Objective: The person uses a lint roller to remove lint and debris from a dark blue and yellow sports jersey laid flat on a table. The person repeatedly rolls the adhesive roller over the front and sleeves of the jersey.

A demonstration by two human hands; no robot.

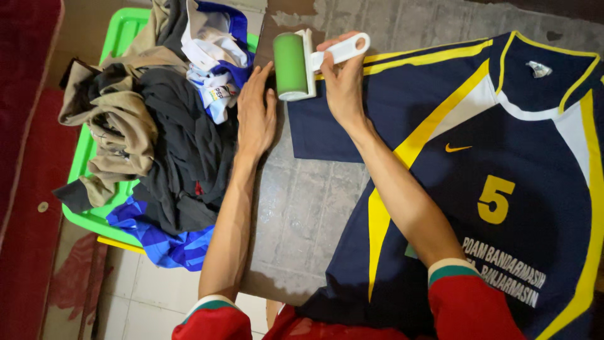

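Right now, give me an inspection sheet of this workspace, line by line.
Surface: grey board, scuffed, bare in the middle.
Job's things: navy jersey with yellow stripes spread flat, one sleeve stretched toward the roller; lint roller, green drum, white handle, at the sleeve's end.
Clutter: heap of clothes, tan, black, blue and white, piled in a green plastic basket.
Grippers: right hand closed on the roller handle; left hand flat, palm down, beside the sleeve edge by the clothes heap.
Cables: nothing seen.
Surroundings: pale tiled floor; dark red fabric along the left edge.
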